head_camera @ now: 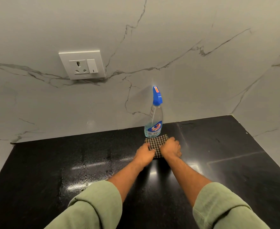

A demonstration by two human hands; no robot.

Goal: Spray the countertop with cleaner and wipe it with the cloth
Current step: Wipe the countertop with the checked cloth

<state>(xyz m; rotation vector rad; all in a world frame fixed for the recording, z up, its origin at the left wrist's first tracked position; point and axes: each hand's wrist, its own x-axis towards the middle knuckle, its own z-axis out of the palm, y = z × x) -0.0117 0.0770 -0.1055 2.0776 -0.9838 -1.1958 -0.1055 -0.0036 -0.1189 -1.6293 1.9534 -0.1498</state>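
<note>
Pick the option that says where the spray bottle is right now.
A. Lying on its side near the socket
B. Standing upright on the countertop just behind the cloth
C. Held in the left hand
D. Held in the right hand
B: the spray bottle stands upright on the black countertop by the wall, just behind the checked cloth, on which the left hand and right hand both rest.

Cloth lies on the countertop, between the left hand and the right hand, both touching it. Spray bottle stands upright just beyond the hands, against the wall. Socket on the wall, up-left of the left hand.
</note>
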